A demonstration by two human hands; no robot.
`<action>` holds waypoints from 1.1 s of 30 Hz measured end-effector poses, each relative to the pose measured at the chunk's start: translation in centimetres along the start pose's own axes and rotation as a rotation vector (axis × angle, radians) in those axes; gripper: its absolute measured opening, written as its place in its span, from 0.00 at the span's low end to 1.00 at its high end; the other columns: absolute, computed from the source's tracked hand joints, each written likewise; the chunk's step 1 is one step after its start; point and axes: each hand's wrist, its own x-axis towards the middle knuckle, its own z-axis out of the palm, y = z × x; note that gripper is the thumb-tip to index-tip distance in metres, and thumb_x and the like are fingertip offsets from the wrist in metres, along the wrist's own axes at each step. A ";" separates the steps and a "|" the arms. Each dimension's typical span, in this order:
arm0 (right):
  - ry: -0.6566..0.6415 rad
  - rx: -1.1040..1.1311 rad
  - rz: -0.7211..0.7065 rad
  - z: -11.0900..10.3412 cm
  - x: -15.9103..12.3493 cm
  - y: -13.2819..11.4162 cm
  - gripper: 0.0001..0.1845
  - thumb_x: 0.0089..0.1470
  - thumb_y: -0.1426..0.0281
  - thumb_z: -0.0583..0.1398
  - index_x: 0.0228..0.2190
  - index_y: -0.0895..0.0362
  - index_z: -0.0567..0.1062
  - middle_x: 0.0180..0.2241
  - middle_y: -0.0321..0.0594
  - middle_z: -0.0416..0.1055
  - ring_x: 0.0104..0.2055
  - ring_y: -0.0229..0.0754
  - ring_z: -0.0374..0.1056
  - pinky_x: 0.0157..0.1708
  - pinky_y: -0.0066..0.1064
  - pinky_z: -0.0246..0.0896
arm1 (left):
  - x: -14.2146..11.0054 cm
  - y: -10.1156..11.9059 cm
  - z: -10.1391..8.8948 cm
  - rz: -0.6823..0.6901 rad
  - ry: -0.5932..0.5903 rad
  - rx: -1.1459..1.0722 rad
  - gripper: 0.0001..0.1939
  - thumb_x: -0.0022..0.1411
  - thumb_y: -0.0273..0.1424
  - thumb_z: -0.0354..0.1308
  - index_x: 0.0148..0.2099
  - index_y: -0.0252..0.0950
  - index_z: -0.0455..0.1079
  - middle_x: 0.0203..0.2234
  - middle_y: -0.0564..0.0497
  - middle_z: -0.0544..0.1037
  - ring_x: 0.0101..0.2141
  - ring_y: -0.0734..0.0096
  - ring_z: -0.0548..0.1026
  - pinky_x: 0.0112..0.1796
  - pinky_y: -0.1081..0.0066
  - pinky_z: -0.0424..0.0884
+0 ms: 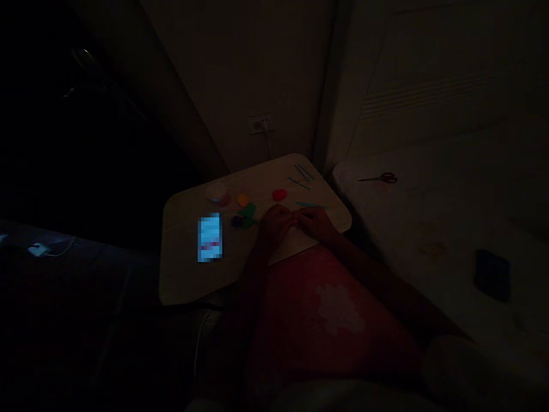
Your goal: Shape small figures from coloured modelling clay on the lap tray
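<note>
Although the room is very dark, a small light-coloured table (pixel 184 274) shows in the middle of the view, and both hands meet above its near right part. The left hand (pixel 274 224) and the right hand (pixel 315 222) come together fingertip to fingertip, fingers curled inward; whatever lies pinched between them is too small and dim to make out, so I cannot tell what the grip closes on. Just left of the left hand sit a green lump (pixel 249 213) and a dark lump (pixel 237 221), with a yellow-orange lump (pixel 242 199) and a red lump (pixel 279 194) a little farther back. A round container (pixel 218 193) stands near the far left corner. A lit phone (pixel 210 237) lies flat, well left of the hands. Thin teal sticks (pixel 303 173) lie near the far right corner. On the pale surface to the right rest scissors (pixel 380 178) and a dark blue object (pixel 492 274). A wall socket (pixel 260 123) shows behind the table.
</note>
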 end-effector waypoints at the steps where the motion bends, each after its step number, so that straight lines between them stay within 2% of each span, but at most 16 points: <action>1: 0.007 0.003 0.010 0.0 0.0 -0.1 0.20 0.54 0.55 0.62 0.21 0.57 0.77 0.21 0.38 0.73 0.26 0.40 0.66 0.29 0.30 0.58 | 0.0 0.1 0.0 -0.002 0.009 -0.008 0.09 0.68 0.36 0.60 0.41 0.38 0.79 0.37 0.47 0.76 0.39 0.65 0.75 0.43 0.64 0.73; 6: 0.020 0.109 0.044 0.2 -0.2 -0.4 0.26 0.59 0.49 0.58 0.22 0.57 0.76 0.22 0.38 0.72 0.26 0.39 0.66 0.29 0.30 0.59 | 0.1 0.5 -0.1 -0.044 0.069 -0.035 0.12 0.71 0.37 0.54 0.37 0.37 0.72 0.35 0.47 0.75 0.39 0.64 0.74 0.42 0.64 0.72; 11: 0.011 0.153 0.062 0.2 -0.1 -0.4 0.28 0.59 0.46 0.57 0.24 0.57 0.76 0.22 0.38 0.71 0.26 0.38 0.65 0.29 0.30 0.59 | 0.0 0.0 0.0 -0.054 0.074 -0.058 0.17 0.74 0.37 0.43 0.32 0.39 0.64 0.29 0.49 0.71 0.32 0.66 0.71 0.38 0.64 0.70; 16: 0.010 0.117 0.049 0.2 -0.1 -0.3 0.26 0.59 0.48 0.59 0.24 0.57 0.76 0.22 0.37 0.71 0.26 0.38 0.64 0.30 0.30 0.60 | 0.0 -0.4 0.2 -0.097 0.031 0.014 0.20 0.74 0.38 0.45 0.28 0.39 0.62 0.25 0.50 0.69 0.29 0.66 0.69 0.35 0.65 0.68; 21: 0.003 0.130 0.030 0.2 -0.1 -0.3 0.26 0.59 0.48 0.58 0.25 0.56 0.76 0.23 0.38 0.71 0.27 0.39 0.65 0.30 0.31 0.60 | 0.2 0.3 -0.1 -0.135 0.130 -0.035 0.20 0.76 0.41 0.42 0.33 0.39 0.64 0.31 0.48 0.71 0.35 0.64 0.71 0.39 0.64 0.69; 23: 0.004 0.126 0.027 0.1 -0.1 -0.2 0.26 0.60 0.47 0.58 0.25 0.56 0.76 0.23 0.38 0.71 0.27 0.39 0.65 0.30 0.31 0.60 | 0.4 0.5 -0.2 -0.132 0.151 -0.057 0.18 0.75 0.41 0.45 0.35 0.39 0.65 0.32 0.48 0.71 0.36 0.64 0.72 0.39 0.64 0.70; 28: -0.004 0.103 0.010 0.1 -0.1 -0.1 0.26 0.60 0.48 0.58 0.23 0.56 0.75 0.23 0.37 0.70 0.27 0.38 0.64 0.31 0.31 0.58 | 0.3 0.3 -0.1 -0.120 0.085 -0.038 0.13 0.70 0.39 0.57 0.37 0.37 0.74 0.34 0.48 0.77 0.38 0.64 0.75 0.42 0.65 0.72; 33: -0.002 0.128 0.008 0.1 0.0 -0.1 0.26 0.60 0.49 0.58 0.24 0.57 0.75 0.23 0.37 0.70 0.27 0.38 0.64 0.31 0.30 0.58 | 0.1 -0.1 0.2 -0.160 0.077 -0.060 0.11 0.71 0.35 0.56 0.42 0.37 0.79 0.37 0.47 0.82 0.41 0.65 0.79 0.45 0.64 0.75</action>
